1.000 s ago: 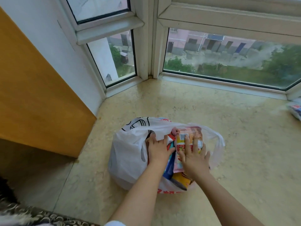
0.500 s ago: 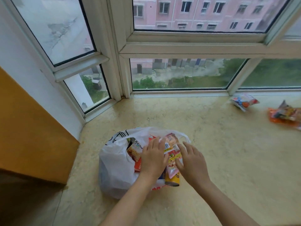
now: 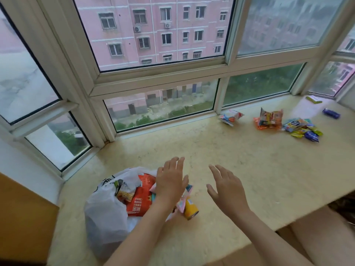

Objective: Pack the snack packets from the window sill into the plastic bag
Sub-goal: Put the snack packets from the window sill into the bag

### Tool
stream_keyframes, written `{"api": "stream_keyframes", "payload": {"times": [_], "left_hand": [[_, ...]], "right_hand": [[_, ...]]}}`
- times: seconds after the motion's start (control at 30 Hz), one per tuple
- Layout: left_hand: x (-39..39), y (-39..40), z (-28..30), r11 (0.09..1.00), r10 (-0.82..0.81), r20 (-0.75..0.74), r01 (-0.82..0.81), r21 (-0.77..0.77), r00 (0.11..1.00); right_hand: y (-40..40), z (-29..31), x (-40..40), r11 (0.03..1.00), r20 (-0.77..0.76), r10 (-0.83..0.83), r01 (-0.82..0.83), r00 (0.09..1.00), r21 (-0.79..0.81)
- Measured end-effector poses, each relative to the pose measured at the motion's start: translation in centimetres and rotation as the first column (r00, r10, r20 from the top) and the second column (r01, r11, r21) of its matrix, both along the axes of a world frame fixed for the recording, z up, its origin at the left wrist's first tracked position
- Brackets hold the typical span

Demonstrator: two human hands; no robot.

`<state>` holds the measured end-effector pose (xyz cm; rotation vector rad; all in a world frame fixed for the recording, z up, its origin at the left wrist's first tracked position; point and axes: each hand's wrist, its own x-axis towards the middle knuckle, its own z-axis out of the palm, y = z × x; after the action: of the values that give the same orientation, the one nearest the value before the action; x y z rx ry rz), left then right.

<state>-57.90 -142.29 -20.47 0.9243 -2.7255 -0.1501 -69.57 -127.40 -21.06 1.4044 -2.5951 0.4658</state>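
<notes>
A white plastic bag (image 3: 104, 214) lies on its side on the yellow marble window sill (image 3: 240, 169), its mouth facing right. Snack packets spill from it: a red packet (image 3: 141, 200), a yellow noodle packet (image 3: 125, 194) and a yellow-ended one (image 3: 190, 208). My left hand (image 3: 170, 181) hovers flat over the bag's mouth, fingers apart and holding nothing. My right hand (image 3: 224, 189) is raised to the right of the bag, open and empty. More snack packets lie far right: a white-blue one (image 3: 230, 117), an orange pair (image 3: 269, 119) and a mixed heap (image 3: 301, 129).
A dark blue packet (image 3: 331, 113) and a green-white item (image 3: 314, 99) lie at the sill's far right corner. White window frames close the back. A brown wooden panel (image 3: 23, 217) stands at left. My bare legs (image 3: 315, 233) show below the sill's front edge.
Both hands have lifted off the packets in the bag and spread open; the right hand moved rightward. The view tilted up and right, bringing the far packets into sight.
</notes>
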Motion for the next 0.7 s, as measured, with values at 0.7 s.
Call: {"api": "stream_keyframes", "payload": {"times": [0.7], "left_hand": [[-3.2,-1.5,-22.6,1.000,-0.015,0.363,0.008,0.021,0.932]], "right_hand": [[-4.0,-27.1,-1.6,0.941,0.317,0.203,-0.274,0.926,0.197]]}}
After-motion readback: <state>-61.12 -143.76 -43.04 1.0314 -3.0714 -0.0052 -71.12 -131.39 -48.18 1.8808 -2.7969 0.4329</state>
